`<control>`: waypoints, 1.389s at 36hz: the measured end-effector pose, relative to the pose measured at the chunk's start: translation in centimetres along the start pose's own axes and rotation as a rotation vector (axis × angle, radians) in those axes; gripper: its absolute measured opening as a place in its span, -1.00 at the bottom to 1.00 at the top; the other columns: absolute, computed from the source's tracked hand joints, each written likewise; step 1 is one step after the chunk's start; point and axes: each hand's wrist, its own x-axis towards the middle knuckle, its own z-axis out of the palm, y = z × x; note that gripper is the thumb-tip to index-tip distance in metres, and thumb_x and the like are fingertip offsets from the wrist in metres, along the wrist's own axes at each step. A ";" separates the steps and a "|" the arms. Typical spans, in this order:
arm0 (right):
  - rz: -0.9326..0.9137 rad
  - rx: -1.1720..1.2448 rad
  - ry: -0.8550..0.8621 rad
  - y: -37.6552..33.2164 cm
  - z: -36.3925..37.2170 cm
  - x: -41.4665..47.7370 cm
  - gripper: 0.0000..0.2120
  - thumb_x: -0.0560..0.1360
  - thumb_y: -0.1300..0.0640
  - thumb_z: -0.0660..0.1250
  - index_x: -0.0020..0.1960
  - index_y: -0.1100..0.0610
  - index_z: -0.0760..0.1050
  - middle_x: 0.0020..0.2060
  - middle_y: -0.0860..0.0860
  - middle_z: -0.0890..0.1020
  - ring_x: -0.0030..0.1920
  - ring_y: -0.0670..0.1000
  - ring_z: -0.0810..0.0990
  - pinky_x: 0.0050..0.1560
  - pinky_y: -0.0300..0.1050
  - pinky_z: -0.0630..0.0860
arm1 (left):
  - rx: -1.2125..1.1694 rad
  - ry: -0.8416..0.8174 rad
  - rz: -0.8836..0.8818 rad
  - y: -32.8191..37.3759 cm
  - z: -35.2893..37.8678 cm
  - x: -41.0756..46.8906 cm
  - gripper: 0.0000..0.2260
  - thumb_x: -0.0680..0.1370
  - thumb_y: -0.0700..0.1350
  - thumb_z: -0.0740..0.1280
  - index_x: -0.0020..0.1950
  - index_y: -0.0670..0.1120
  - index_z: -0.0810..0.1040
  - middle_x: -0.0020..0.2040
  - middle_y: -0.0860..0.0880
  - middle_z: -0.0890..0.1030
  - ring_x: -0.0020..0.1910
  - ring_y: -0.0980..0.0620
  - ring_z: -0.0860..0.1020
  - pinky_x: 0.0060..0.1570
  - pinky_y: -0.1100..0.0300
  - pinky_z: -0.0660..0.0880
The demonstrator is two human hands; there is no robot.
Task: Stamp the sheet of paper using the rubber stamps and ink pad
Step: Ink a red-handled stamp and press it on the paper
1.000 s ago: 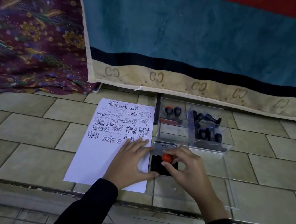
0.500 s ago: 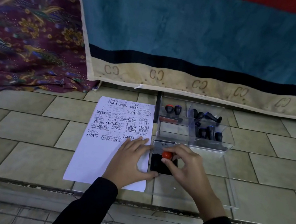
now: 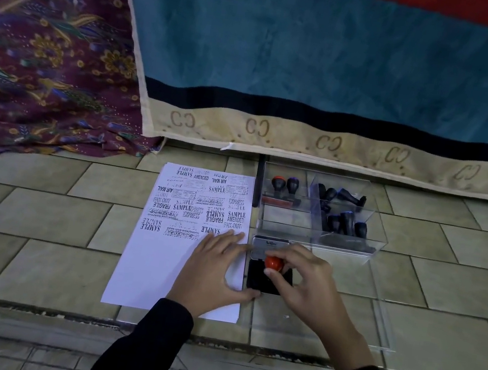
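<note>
Unmoved, right hand [image 3: 306, 286] pinches stamp [image 3: 273, 262]; left hand [image 3: 214, 272] presses sheet [image 3: 154, 266]

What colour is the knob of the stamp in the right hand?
Red-orange, on the stamp the right hand pinches over the ink pad; seen in the head view.

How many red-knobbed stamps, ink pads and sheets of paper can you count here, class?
Red-knobbed stamps: 2
Ink pads: 1
Sheets of paper: 1
Total: 4
</note>
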 end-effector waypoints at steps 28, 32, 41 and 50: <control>0.115 0.038 -0.071 -2.2 4.2 7.7 -0.73 0.43 0.16 0.44 0.12 0.13 0.56 0.01 0.09 0.60 -0.17 -0.01 0.63 -0.06 -0.24 0.58 | 0.132 0.252 -0.404 -7.7 -5.5 -0.6 -0.72 0.58 -0.17 0.26 0.29 -0.11 0.51 0.41 -0.07 0.43 0.46 -0.05 0.29 0.42 -0.06 0.11; 0.100 0.029 -0.090 -2.4 5.2 7.8 -0.75 0.42 0.17 0.45 0.10 0.14 0.57 -0.02 0.08 0.62 -0.17 0.00 0.63 -0.08 -0.27 0.57 | 0.169 0.246 -0.422 -7.7 -5.2 -0.7 -0.70 0.59 -0.14 0.25 0.32 -0.08 0.48 0.44 -0.05 0.40 0.48 -0.02 0.27 0.44 -0.05 0.08; 0.071 0.032 -0.145 -3.5 7.6 8.2 -0.75 0.45 0.16 0.42 0.12 0.14 0.56 0.00 0.09 0.60 -0.14 0.05 0.61 -0.01 -0.06 0.57 | 0.179 0.233 -0.421 -7.7 -5.2 -0.7 -0.70 0.59 -0.13 0.23 0.33 -0.08 0.47 0.45 -0.04 0.39 0.48 -0.02 0.26 0.44 -0.08 0.12; 0.065 -0.019 -0.139 -3.9 8.3 7.7 -0.73 0.47 0.17 0.39 0.16 0.17 0.54 0.05 0.09 0.60 -0.03 0.05 0.57 0.06 -0.07 0.53 | 0.179 0.227 -0.431 -7.8 -5.0 -0.7 -0.69 0.61 -0.10 0.21 0.36 -0.05 0.44 0.47 -0.01 0.35 0.50 0.01 0.21 0.46 -0.07 0.08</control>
